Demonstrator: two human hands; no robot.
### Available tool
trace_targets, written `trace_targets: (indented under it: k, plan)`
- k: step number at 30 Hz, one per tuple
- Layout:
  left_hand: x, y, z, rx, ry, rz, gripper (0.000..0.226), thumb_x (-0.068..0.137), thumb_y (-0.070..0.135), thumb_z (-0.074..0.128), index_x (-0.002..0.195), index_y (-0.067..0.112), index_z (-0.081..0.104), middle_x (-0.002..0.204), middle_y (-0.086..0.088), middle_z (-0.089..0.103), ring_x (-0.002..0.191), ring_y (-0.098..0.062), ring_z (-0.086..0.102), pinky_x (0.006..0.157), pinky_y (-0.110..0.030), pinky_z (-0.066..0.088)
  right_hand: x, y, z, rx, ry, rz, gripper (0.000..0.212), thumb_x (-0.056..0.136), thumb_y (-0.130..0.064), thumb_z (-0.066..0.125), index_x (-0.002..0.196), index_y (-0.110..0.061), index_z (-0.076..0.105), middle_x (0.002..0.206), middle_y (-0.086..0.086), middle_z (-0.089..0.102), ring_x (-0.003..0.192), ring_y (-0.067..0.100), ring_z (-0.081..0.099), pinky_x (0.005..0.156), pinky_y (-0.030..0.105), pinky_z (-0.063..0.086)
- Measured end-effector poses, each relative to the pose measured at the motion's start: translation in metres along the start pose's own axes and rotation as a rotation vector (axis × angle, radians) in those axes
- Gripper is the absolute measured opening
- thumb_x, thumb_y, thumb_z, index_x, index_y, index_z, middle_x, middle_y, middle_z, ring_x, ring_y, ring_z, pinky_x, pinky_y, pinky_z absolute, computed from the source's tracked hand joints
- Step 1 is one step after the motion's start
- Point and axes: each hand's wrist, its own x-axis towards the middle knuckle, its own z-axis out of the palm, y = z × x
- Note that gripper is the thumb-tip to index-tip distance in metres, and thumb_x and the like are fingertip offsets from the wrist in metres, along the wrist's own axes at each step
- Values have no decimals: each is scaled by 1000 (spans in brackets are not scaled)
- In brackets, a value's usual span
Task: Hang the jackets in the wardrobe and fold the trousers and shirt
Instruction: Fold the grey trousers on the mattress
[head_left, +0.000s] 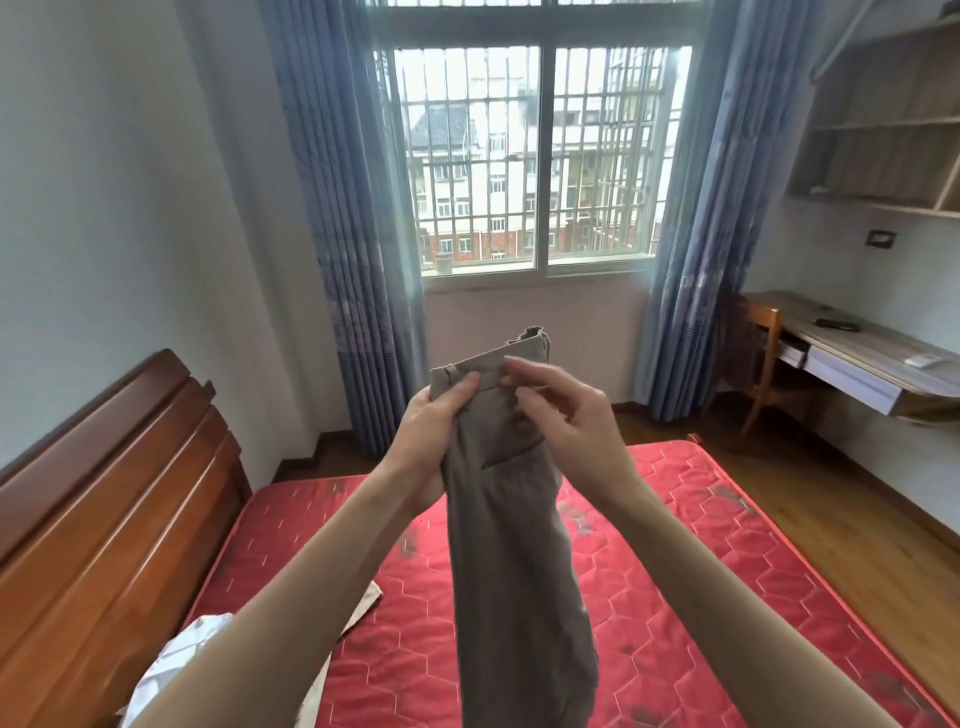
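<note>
A bedroom with pale walls, a barred window (540, 156) between blue pleated curtains (337, 234), and a bed beneath the hands. From the left: a ribbed red-brown wooden headboard (104, 493), then a crumpled white patterned garment (176, 660) lying on the quilted red mattress (701, 571), probably waiting its turn. The left hand (431, 447) grips the waistband of the soft grey-beige cotton trousers (514, 545), thumb pressed on the band, so the legs hang straight above the mattress. The right hand (566, 421) pinches the waistband beside it, likely aligning the edges for folding. A wooden desk (857, 358) stands far right.
</note>
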Motion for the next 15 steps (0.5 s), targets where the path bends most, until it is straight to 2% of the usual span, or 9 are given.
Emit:
trace_targets:
  k: [1,3,5,6,8,10,11,13,15]
  plan:
    - [0,5,-5,-1,-15,-29,22,103,17,62,108,3,78,111,-23,76,93,-27,77,81,-35,64,6,6,-9,-150,46,-45,40,98,-15,70,136,-27,67,128,-4,69,107,7,65,93,32,53]
    - [1,14,-15,56,-70,-46,25,98,23,68,112,5,79,118,-21,75,101,-27,76,86,-35,63,18,14,-27,-231,18,18,77,85,-43,81,153,-43,45,150,-15,51,132,2,50,106,25,44]
    - [1,20,-21,125,-118,-46,34,93,30,75,118,7,77,122,-20,74,107,-27,74,91,-36,62,30,20,-43,31,-163,311,113,72,-56,89,160,-55,18,153,-26,45,139,1,47,107,24,45]
    - [2,23,-24,148,-132,-49,36,91,33,77,117,8,77,122,-20,74,107,-27,74,89,-36,62,35,24,-48,175,-262,450,118,70,-53,92,160,-56,15,151,-26,51,137,4,54,104,27,51]
    - [4,30,-29,185,-147,-43,37,88,34,81,115,8,78,119,-19,75,105,-26,75,83,-34,62,42,27,-54,278,-404,563,105,72,-39,94,158,-44,33,146,-11,63,131,17,63,94,31,58]
    - [7,39,-36,255,-150,-24,39,85,33,84,114,8,77,115,-18,76,101,-26,75,81,-33,61,47,27,-54,240,-492,525,77,74,-27,95,143,-31,61,136,4,70,126,25,66,91,32,59]
    - [9,45,-40,309,-156,-16,37,84,32,86,111,9,77,111,-16,77,98,-24,75,79,-32,61,49,25,-54,200,-508,501,65,74,-25,95,133,-26,69,129,8,73,120,27,69,88,34,60]
    - [13,57,-47,506,-189,7,28,82,31,88,103,15,77,103,-11,78,93,-22,75,77,-31,61,52,16,-54,152,-504,509,50,74,-25,97,118,-16,75,115,12,77,106,26,75,81,35,62]
    - [17,72,-53,762,-248,19,25,81,33,90,98,18,78,101,-7,79,94,-20,75,80,-30,60,55,10,-55,151,-504,516,48,73,-21,98,110,-2,74,105,17,77,97,28,76,79,37,62]
